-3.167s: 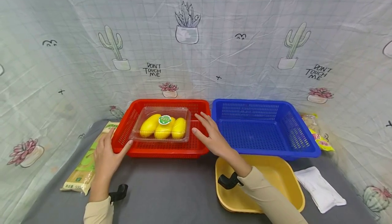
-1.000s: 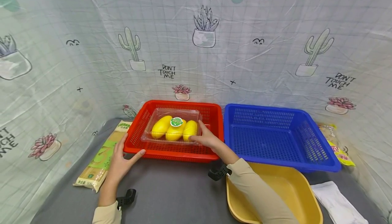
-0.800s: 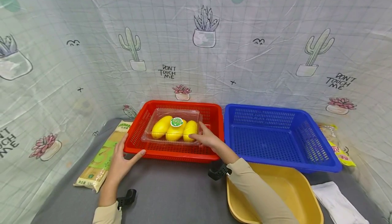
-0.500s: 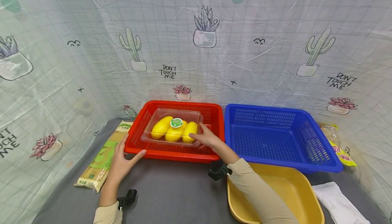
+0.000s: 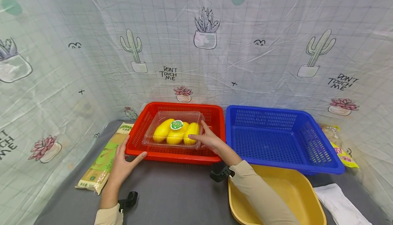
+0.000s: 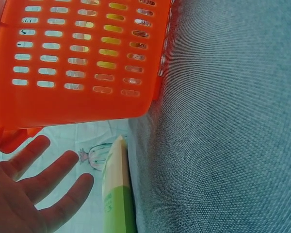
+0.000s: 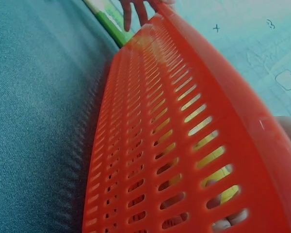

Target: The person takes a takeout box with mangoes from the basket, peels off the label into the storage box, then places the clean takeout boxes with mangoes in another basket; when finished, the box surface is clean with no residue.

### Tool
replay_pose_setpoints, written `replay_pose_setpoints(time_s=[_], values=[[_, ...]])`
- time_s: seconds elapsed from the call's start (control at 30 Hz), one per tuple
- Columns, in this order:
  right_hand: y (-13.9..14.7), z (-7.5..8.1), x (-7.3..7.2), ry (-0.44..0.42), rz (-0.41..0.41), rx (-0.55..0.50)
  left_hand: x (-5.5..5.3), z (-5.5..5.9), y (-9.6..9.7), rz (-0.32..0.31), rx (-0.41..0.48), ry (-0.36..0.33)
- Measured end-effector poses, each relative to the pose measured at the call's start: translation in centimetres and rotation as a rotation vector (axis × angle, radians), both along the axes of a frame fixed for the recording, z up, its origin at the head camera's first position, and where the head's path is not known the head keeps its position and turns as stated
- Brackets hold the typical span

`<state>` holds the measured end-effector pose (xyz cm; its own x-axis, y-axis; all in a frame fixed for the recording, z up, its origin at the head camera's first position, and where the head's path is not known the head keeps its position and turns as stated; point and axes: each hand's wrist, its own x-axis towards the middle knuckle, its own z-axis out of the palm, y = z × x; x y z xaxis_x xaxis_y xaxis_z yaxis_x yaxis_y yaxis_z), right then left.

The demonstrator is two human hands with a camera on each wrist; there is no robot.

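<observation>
A clear plastic box of yellow mangoes [image 5: 175, 133] with a round green-and-white label sits in the red basket [image 5: 181, 157]. At the box's right end, my right hand [image 5: 212, 140] grips it, thumb on the near side over the rightmost mango and fingers at the end wall. My left hand [image 5: 122, 165] is at the basket's front left corner, fingers spread and thumb tip at the front rim. In the left wrist view, the left hand's fingers [image 6: 48, 179] stretch out below the basket's rim. The right wrist view mostly shows the perforated basket side [image 7: 150, 131], which hides most of the right hand.
A blue basket [image 5: 261, 143] stands right of the red one. In front of it is a yellow tub [image 5: 282, 191], partly under my right sleeve. A green-and-tan packet [image 5: 102, 160] lies left, a white pouch [image 5: 342, 202] and a yellow packet [image 5: 344, 155] right.
Since the oldest frame, my right hand has come in to the box's right end and taken hold. The left hand has stayed by the basket corner. Lately the mangoes have shifted slightly.
</observation>
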<state>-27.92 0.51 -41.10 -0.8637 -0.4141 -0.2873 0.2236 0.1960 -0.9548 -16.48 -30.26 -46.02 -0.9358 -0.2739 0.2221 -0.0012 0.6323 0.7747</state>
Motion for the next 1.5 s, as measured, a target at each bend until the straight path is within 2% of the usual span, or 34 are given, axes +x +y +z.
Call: replay_pose_setpoints(time_s=[0.17,0.47,0.67,0.93,1.17,1.5], values=[[0.0,-0.1,0.0,0.01,0.012,-0.016,0.0,0.0,-0.1,-0.001,0.004,0.002],[0.2,0.0,0.2,-0.022,0.055,-0.048,-0.1,0.1,-0.1,-0.003,0.002,-0.006],[0.2,0.2,0.5,-0.055,0.031,-0.091,-0.2,0.2,-0.2,-0.005,0.001,-0.025],[0.4,0.4,0.7,-0.078,0.017,-0.08,-0.4,0.3,-0.3,-0.013,0.002,-0.028],[0.5,0.9,1.2,-0.08,0.017,-0.094,-0.5,0.5,-0.5,-0.011,0.0,-0.039],[0.7,1.9,2.1,-0.031,0.007,-0.138,-0.5,0.7,-0.5,-0.02,0.016,-0.041]])
